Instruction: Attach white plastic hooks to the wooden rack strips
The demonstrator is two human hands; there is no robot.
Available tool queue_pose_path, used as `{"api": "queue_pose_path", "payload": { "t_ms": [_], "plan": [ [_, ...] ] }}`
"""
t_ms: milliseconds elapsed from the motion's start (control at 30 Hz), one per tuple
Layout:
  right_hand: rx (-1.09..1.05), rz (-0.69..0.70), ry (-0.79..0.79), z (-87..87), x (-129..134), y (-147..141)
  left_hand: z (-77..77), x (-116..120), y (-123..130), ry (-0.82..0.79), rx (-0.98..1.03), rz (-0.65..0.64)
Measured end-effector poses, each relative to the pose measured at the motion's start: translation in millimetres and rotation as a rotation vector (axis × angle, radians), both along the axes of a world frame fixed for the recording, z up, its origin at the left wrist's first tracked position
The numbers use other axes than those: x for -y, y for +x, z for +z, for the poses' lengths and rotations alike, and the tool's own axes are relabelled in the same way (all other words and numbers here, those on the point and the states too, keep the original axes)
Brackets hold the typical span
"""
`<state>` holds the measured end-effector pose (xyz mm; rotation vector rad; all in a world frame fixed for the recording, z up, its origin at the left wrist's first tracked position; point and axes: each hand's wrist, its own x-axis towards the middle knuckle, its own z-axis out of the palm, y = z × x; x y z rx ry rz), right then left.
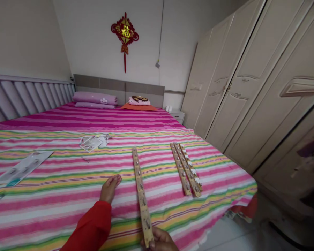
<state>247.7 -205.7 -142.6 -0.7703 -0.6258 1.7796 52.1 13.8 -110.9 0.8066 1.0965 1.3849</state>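
A long, narrow wooden strip with small metal pieces along it [141,188] lies lengthwise over the striped cloth. My right hand [161,240] pinches its near end at the bottom of the view. To the left of the strip, my left hand [110,188], in a red sleeve, hovers over the cloth with its fingers close together; nothing shows in them. Several similar strips [181,167] lie side by side at the right, the outermost with white round pieces on it.
Clear plastic packets [94,142] rest on the striped cloth [68,205] beyond my left hand. A long flat package [22,169] lies at the left. Folded bedding [95,98] sits near the headboard. A wardrobe [240,76] stands along the right.
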Motion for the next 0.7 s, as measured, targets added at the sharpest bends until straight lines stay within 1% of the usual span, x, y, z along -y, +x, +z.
{"api": "queue_pose_path", "payload": {
  "t_ms": [167, 233, 300, 367, 467, 567, 700],
  "plan": [
    [0.04, -0.261, -0.006, 34.2, -8, 42, -3.1, -3, -2, 0.001, -0.002, -0.014],
    [0.08, -0.331, -0.006, 45.5, -12, 61, -3.2, -4, -1, 0.003, -0.015, -0.008],
    [0.119, -0.379, -0.015, 51.8, -15, 79, -3.0, -4, -1, -0.001, -0.018, -0.004],
    [0.147, -0.421, -0.023, 53.4, -19, 92, -2.6, -4, -1, -0.004, -0.017, -0.002],
    [0.155, -0.462, -0.021, 50.1, -22, 104, -1.1, -2, 0, 0.001, -0.022, 0.01],
    [0.131, -0.473, -0.024, 45.0, -24, 108, 1.3, 0, 0, 0.001, -0.045, 0.017],
    [0.074, -0.501, -0.032, 39.6, -22, 105, 4.1, 1, 1, 0.008, -0.074, 0.018]
  ]
}}
